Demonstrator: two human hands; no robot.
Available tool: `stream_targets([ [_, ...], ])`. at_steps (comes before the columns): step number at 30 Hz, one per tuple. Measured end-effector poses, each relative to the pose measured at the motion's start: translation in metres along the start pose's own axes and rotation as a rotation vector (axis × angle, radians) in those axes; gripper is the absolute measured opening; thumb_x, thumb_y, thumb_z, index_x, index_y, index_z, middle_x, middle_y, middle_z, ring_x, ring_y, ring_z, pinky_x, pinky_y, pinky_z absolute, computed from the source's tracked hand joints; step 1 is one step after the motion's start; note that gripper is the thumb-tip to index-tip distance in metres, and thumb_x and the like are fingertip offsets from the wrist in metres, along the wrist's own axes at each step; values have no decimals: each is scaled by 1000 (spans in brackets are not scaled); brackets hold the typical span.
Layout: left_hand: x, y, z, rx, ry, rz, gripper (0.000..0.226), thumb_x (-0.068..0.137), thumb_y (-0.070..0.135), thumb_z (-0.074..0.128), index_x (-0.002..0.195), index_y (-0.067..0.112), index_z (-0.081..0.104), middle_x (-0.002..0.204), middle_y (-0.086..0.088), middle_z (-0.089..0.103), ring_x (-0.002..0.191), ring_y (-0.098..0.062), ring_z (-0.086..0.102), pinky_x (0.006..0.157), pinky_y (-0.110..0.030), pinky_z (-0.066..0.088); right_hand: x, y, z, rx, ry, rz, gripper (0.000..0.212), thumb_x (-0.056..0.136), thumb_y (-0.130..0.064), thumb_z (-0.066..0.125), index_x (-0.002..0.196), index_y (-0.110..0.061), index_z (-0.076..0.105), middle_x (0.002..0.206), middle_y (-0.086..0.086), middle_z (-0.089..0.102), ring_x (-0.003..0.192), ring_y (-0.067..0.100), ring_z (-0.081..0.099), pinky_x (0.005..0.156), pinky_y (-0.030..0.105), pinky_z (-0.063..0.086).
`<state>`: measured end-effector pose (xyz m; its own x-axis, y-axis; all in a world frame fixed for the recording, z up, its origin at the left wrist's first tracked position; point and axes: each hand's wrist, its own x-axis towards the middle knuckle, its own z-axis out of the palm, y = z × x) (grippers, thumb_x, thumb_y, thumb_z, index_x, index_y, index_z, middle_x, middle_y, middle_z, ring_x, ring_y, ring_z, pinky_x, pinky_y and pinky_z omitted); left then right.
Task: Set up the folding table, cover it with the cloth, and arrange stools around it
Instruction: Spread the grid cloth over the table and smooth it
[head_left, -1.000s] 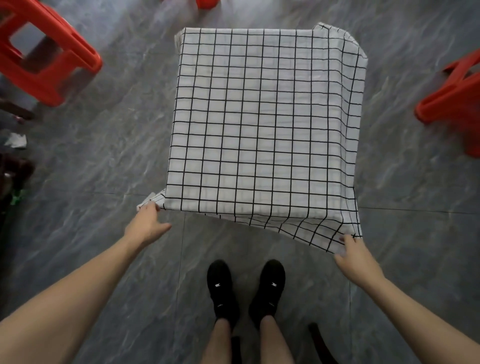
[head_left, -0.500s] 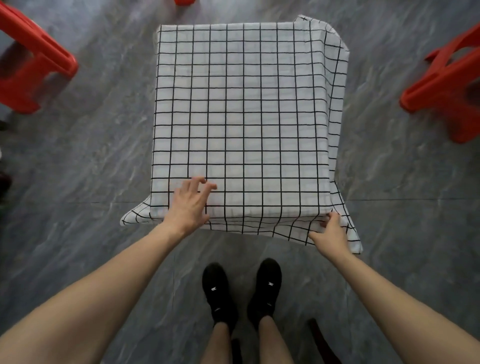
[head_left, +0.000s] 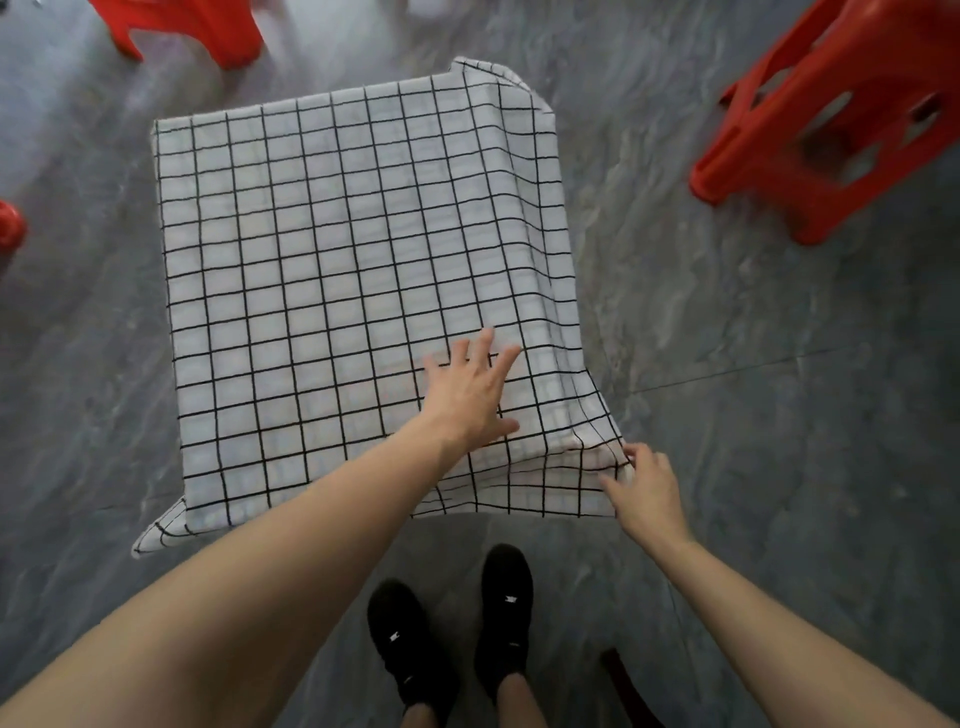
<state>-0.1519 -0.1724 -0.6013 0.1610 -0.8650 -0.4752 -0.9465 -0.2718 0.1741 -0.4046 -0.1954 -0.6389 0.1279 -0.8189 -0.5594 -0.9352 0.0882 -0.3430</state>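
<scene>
Head view: checked tablecloth (head_left: 337, 270) draped over the folding table, overhang on near and right sides. Left hand (head_left: 470, 395) lies flat with fingers spread on the top, just beside the near-right corner. Right hand (head_left: 647, 493) at that corner's hanging hem, apparently pinching it; blur hides the fingertips. Cloth judged light, limp, slide-prone: tug by hem, palm anchoring

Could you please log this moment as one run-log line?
step: smoothing cloth | left hand: flat on cloth | right hand: pinching near corner | stools: not yet placed
</scene>
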Motion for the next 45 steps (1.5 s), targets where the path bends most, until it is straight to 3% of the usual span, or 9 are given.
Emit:
stream_targets([
  [12, 22, 50, 26, -312, -167, -360, 103, 73, 58, 75, 146, 30, 8, 157, 1, -20, 145, -34, -24, 103, -77, 18, 73, 41, -13, 173, -252, 338, 39, 98, -18, 43, 132, -2, 51, 137, 21, 51, 124, 34, 48, 94, 32, 37],
  [17, 27, 48, 23, -327, -205, -373, 102, 72, 55, 77, 145, 31, 9, 157, 1, -21, 144, -34, -24, 103, -79, 16, 76, 51, -15, 283, -566, 349, 44, 78, -40, 71, 111, -11, 65, 95, 9, 63, 76, 21, 55, 65, 27, 42],
  [23, 26, 48, 21, -305, -217, -377, 106, 73, 56, 76, 147, 32, 4, 157, 2, -21, 144, -33, -25, 106, -75, 19, 70, 84, -39, 765, -875, 350, 40, 76, -27, 73, 111, -7, 71, 111, 14, 71, 95, 25, 66, 103, 47, 43],
  [26, 27, 48, 20, -295, -213, -385, 107, 73, 55, 77, 148, 30, 5, 157, 0, -19, 144, -34, -25, 110, -70, 18, 66, 96, -58, 981, -1002, 293, 44, 81, -27, 70, 121, -8, 65, 120, 12, 67, 102, 24, 64, 91, 37, 49],
  [29, 26, 48, 22, -289, -203, -377, 107, 72, 56, 78, 147, 28, 7, 156, 1, -18, 144, -33, -23, 113, -67, 16, 63, 95, -58, 950, -861, 327, 28, 80, -24, 72, 106, -15, 65, 98, 3, 70, 78, 12, 65, 68, 27, 54],
  [31, 26, 47, 22, -297, -202, -380, 107, 71, 56, 78, 147, 29, 7, 156, 1, -18, 144, -33, -23, 113, -67, 16, 66, 93, -39, 610, -472, 396, 16, 81, -13, 73, 92, -15, 63, 93, 7, 70, 68, 14, 61, 61, 26, 50],
  [35, 26, 47, 21, -288, -207, -371, 108, 72, 57, 76, 148, 27, 5, 157, -2, -19, 144, -35, -24, 112, -68, 16, 63, 77, -9, 181, 92, 282, 25, 86, -3, 54, 109, -12, 55, 109, 18, 62, 94, 36, 59, 73, 35, 44],
  [40, 24, 48, 22, -288, -187, -381, 109, 70, 60, 76, 147, 26, 7, 157, 0, -15, 145, -33, -19, 105, -74, 23, 39, 36, 6, 177, -44, -392, 70, 70, -12, 59, 137, -16, 39, 129, 3, 41, 113, 26, 49, 97, 45, 46],
  [45, 24, 49, 23, -271, -167, -389, 106, 69, 61, 77, 144, 28, 10, 155, 1, -14, 145, -32, -16, 102, -76, 24, 43, 16, 19, -235, -243, -413, 66, 81, -34, 70, 139, -25, 38, 135, -3, 46, 124, 21, 45, 96, 43, 44],
])
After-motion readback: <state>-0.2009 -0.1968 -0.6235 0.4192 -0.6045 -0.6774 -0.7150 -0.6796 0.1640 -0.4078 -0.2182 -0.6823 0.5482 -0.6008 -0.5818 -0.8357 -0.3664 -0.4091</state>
